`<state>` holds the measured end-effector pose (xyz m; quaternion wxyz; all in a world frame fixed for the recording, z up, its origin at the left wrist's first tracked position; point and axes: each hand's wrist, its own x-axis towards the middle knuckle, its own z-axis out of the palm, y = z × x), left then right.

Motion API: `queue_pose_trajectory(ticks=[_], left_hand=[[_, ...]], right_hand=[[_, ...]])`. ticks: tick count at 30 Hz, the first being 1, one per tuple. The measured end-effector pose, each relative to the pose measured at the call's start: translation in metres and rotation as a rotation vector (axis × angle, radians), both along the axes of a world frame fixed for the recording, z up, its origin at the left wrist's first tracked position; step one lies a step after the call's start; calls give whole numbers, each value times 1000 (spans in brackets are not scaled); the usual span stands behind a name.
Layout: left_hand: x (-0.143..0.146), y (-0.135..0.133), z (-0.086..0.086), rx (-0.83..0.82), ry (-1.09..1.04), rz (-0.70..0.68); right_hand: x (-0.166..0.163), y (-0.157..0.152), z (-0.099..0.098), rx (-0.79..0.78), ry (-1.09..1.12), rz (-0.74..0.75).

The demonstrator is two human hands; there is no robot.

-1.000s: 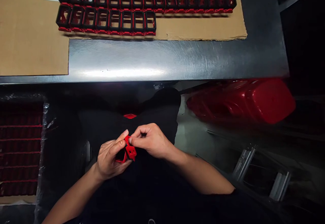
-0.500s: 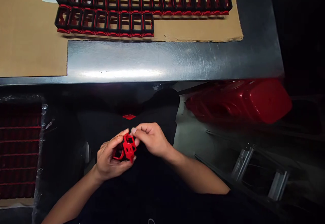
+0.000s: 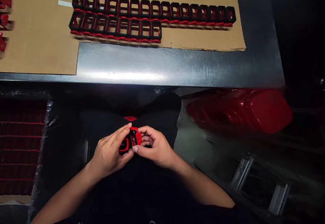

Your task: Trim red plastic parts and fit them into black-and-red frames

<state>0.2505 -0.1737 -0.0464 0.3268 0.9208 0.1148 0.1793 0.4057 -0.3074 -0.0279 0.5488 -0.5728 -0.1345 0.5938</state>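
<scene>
Over my lap, both hands are on a small red and black plastic frame part [image 3: 137, 135]. My left hand [image 3: 109, 149] grips it from the left, with thumb and fingers curled round its black side. My right hand [image 3: 155, 147] pinches its red right side, the thumb at the lower edge and the fingers partly hidden behind it. Beyond them on the table, similar black and red frames stand in a long row [image 3: 154, 10], with a shorter row [image 3: 111, 26] in front of it.
Brown cardboard [image 3: 38, 41] covers much of the metal table [image 3: 177, 64]. More red parts [image 3: 3, 20] stand at the far left. Below on the left is a plastic-lined box [image 3: 20, 142] of red parts. A red plastic object [image 3: 241, 110] lies under the table's right side.
The part has turned in my hands, and my right hand now grips its side instead of its top corner. The view has shifted, showing more red parts at the left and top.
</scene>
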Motion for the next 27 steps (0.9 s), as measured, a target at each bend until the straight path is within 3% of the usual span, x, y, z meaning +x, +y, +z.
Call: queue_pose_trajectory(ticks=[4,8,17,22,27], left_hand=[[1,1,-4,56,-169,-45],[7,-3,-2,-31,-287,-69],[20,-8,17,-118,-137,168],[13,1,19,-177,77,185],[4,3,15,-199,355,102]], right_hand=[[3,2,-14,96,332,-76],[5,2,-25,121,531,-30],[-1,4,-37,127,776,-44],[0,5,-36,44,691,-73],[2,12,-32,-87,293,-18]])
